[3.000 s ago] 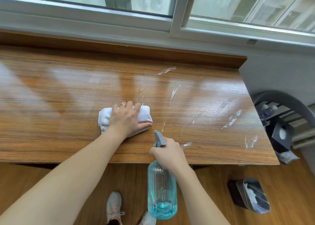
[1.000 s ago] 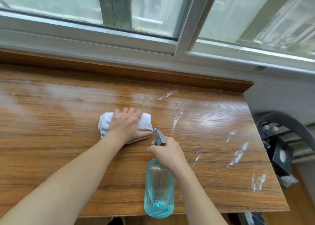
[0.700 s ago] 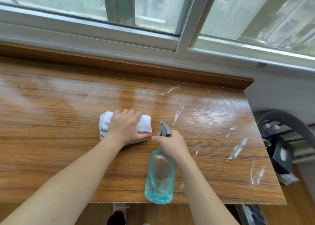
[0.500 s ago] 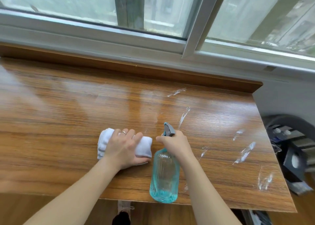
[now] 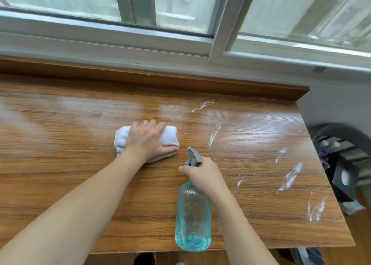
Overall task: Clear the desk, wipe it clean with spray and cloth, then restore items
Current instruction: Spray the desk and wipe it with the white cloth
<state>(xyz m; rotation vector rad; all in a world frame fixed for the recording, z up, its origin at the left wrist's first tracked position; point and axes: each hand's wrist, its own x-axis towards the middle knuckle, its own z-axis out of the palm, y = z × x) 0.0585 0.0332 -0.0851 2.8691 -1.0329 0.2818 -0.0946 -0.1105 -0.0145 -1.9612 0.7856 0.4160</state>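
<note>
My left hand [image 5: 147, 139] presses flat on the folded white cloth [image 5: 168, 138] mid-bench [image 5: 60, 164]; my right hand [image 5: 202, 174] grips the ribbed turquoise spray bottle's [image 5: 192, 220] neck. I should aim at the white streaks [image 5: 213, 136], then wipe firmly along the grain.

Domestic room, probably a home study or bedroom corner. A wood-grain laminate desk [image 5: 60, 184] with a raised back lip stands directly under a sliding window [image 5: 200, 14] in a pale metal frame at 12 o'clock, through which blurred building fronts show. At 3 o'clock, a dark curved rack or chair [image 5: 341, 144] holds small household items against a grey wall. Wood flooring [image 5: 361, 234] shows at 4 o'clock.
</note>
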